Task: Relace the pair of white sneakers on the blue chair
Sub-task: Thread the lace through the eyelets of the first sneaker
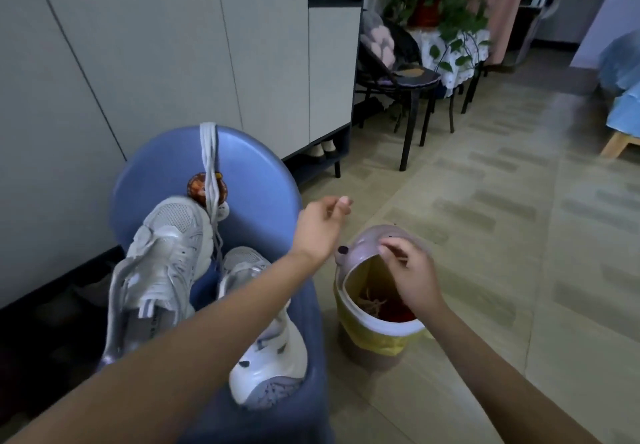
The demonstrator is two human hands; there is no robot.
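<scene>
Two white sneakers lie on the blue chair (249,180): the left sneaker (162,253) lies on its side, and the right sneaker (266,350) sits partly under my left forearm. White laces (209,159) hang over the chair's backrest and down toward the shoes. My left hand (320,225) hovers past the chair's right edge, fingers loosely curled, nothing seen in it. My right hand (408,270) is over the small bin (377,336), its fingers pinched at the raised pink lid (363,246).
The bin has a yellow liner and scraps inside, and stands on the tiled floor right of the chair. A small round brown ornament (197,185) sits on the backrest. Grey cabinets line the left wall. A black chair (401,73) and a potted plant (440,3) stand further back.
</scene>
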